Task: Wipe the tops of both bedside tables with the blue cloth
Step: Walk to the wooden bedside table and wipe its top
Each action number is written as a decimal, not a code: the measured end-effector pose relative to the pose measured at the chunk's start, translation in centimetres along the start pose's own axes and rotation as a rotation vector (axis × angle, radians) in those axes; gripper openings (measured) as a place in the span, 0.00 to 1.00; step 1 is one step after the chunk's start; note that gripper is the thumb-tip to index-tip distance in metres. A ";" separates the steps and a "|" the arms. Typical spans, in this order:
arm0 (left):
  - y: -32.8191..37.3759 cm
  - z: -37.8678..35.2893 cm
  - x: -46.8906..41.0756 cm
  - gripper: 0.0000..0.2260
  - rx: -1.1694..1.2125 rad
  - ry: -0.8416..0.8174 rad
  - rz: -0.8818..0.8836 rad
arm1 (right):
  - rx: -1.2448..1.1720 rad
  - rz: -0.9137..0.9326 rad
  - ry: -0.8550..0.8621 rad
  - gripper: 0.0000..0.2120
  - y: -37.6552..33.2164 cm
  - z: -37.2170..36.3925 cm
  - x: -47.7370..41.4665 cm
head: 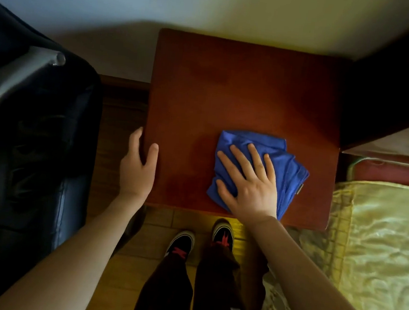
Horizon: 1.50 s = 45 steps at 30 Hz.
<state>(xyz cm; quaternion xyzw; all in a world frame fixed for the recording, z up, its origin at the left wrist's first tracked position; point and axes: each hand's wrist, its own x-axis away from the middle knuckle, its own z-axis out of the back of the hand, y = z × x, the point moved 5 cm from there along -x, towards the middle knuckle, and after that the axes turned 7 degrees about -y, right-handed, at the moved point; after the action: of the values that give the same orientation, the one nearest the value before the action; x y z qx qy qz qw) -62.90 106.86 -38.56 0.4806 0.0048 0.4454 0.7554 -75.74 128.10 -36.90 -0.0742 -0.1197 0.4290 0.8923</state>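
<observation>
A reddish-brown bedside table (241, 84) stands against the wall, seen from above. A folded blue cloth (261, 145) lies on its near right part. My right hand (250, 183) presses flat on the cloth, fingers spread. My left hand (137, 163) grips the table's left edge, thumb on the top and fingers down the side. Only this one table is in view.
A dark leather chair (39, 140) with a metal armrest (20, 77) stands close on the left. A bed with a yellow quilted cover (383, 244) lies on the right. My feet in dark shoes (180, 244) stand on the wooden floor before the table.
</observation>
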 end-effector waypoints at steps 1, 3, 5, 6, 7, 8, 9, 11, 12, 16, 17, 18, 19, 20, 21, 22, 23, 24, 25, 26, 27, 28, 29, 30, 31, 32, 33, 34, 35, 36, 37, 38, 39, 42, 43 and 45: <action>0.0 0.0 0.0 0.21 0.008 -0.004 0.004 | 0.000 0.004 -0.001 0.25 0.4 0.2 -0.7; 0.1 -0.1 0.0 0.21 0.006 -0.004 -0.005 | -0.002 0.011 -0.003 0.25 1.3 0.7 -2.4; 0.0 0.0 -0.1 0.21 0.003 0.011 -0.010 | -0.005 0.011 0.010 0.25 2.4 1.3 -4.5; -0.1 -0.1 -0.1 0.20 0.004 0.020 -0.004 | -0.005 0.009 0.025 0.25 3.1 1.6 -5.8; -0.3 -0.1 -0.1 0.20 -0.002 0.031 0.000 | -0.002 0.004 0.047 0.25 3.8 1.9 -7.2; -0.4 -0.1 -0.2 0.20 -0.013 0.042 0.001 | 0.004 -0.003 0.074 0.25 4.5 2.2 -8.7; -0.5 -0.1 -0.2 0.20 -0.021 0.050 0.003 | 0.010 -0.010 0.101 0.24 5.2 2.5 -10.3; -0.6 -0.2 -0.3 0.20 -0.029 0.057 0.001 | 0.015 -0.031 0.132 0.24 6.8 3.3 -13.5; -0.6 -0.2 -0.4 0.20 -0.033 0.058 -0.001 | 0.013 -0.041 0.131 0.24 7.5 3.8 -15.0; -0.7 -0.2 -0.4 0.20 -0.037 0.072 0.009 | 0.003 -0.041 0.068 0.25 9.8 5.0 -18.7; -0.7 -0.2 -0.4 0.19 -0.037 0.081 0.009 | 0.006 -0.035 0.065 0.25 10.1 5.2 -19.0; -0.6 -0.2 -0.4 0.19 -0.040 0.087 0.005 | 0.011 -0.030 0.065 0.25 10.3 5.3 -19.1; -0.5 -0.2 -0.3 0.19 -0.045 0.090 0.002 | 0.013 -0.025 0.062 0.25 10.2 5.3 -19.1; -0.5 -0.1 -0.3 0.19 -0.050 0.094 0.003 | 0.009 -0.023 0.054 0.26 10.0 5.2 -19.1; -0.4 -0.1 -0.2 0.19 -0.054 0.094 0.000 | 0.007 -0.028 0.049 0.26 9.7 5.1 -18.8; -0.4 -0.1 -0.2 0.19 -0.054 0.091 -0.006 | 0.007 -0.040 0.053 0.26 9.5 4.9 -18.1; -0.2 -0.1 -0.1 0.19 -0.051 0.088 -0.015 | 0.004 -0.054 0.062 0.26 9.3 4.6 -17.1; -0.1 -0.1 -0.1 0.19 -0.047 0.081 -0.024 | -0.004 -0.068 0.073 0.25 9.0 4.4 -15.7; 0.0 -0.1 0.0 0.19 -0.043 0.071 -0.030 | -0.012 -0.079 0.080 0.25 8.6 4.1 -13.9; 0.1 -0.2 0.1 0.19 -0.039 0.062 -0.033 | -0.013 -0.082 0.078 0.25 8.0 3.7 -11.9; 0.3 -0.2 0.2 0.19 -0.033 0.051 -0.036 | -0.010 -0.084 0.070 0.25 7.4 3.2 -9.5; 0.4 -0.2 0.4 0.19 -0.028 0.039 -0.038 | -0.009 -0.092 0.059 0.25 6.7 2.8 -7.1; 0.6 -0.2 0.5 0.19 -0.021 0.027 -0.037 | -0.008 -0.105 0.045 0.25 6.2 2.4 -4.8; 0.6 -0.1 0.5 0.19 -0.014 0.015 -0.030 | -0.009 -0.117 0.030 0.25 5.8 2.1 -2.5; 0.8 -0.1 0.6 0.19 -0.005 0.006 -0.024 | -0.010 -0.126 0.019 0.25 5.4 1.7 -0.4; 0.8 -0.1 0.6 0.19 0.001 0.004 -0.022 | -0.009 -0.128 0.014 0.25 5.2 1.4 1.4; 0.8 -0.1 0.6 0.19 0.002 0.002 -0.024 | -0.006 -0.128 0.012 0.25 5.1 1.2 2.7; 0.8 -0.1 0.6 0.19 0.002 0.001 -0.027 | -0.002 -0.128 0.009 0.25 5.1 1.0 3.6; 0.8 -0.2 0.6 0.19 0.004 -0.001 -0.029 | 0.001 -0.129 0.004 0.25 5.3 0.9 4.1; 0.7 -0.2 0.6 0.19 0.007 0.000 -0.027 | 0.006 -0.129 -0.001 0.25 5.4 0.9 4.2; 0.6 -0.2 0.6 0.19 0.009 0.002 -0.024 | 0.013 -0.123 -0.005 0.25 5.5 0.9 4.1; 0.4 -0.2 0.5 0.19 0.007 0.006 -0.022 | 0.021 -0.110 -0.006 0.25 5.7 0.9 3.7; 0.4 -0.2 0.5 0.19 0.008 0.007 -0.024 | 0.026 -0.094 -0.003 0.25 5.9 1.0 3.1; 0.2 -0.2 0.4 0.17 0.027 0.023 -0.036 | 0.026 -0.089 0.017 0.25 7.8 1.8 -0.4; 0.3 -0.2 0.4 0.15 0.028 0.029 -0.039 | 0.023 -0.103 0.026 0.25 8.5 2.2 -2.0; 0.2 -0.3 0.2 0.15 0.009 0.040 -0.039 | 0.018 -0.130 0.052 0.25 10.1 2.9 -4.9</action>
<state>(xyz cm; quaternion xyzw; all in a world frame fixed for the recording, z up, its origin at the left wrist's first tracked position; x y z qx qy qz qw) -63.01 107.24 -38.43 0.4747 0.0311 0.4399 0.7617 -87.04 130.61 -37.24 -0.0695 -0.0971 0.3690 0.9217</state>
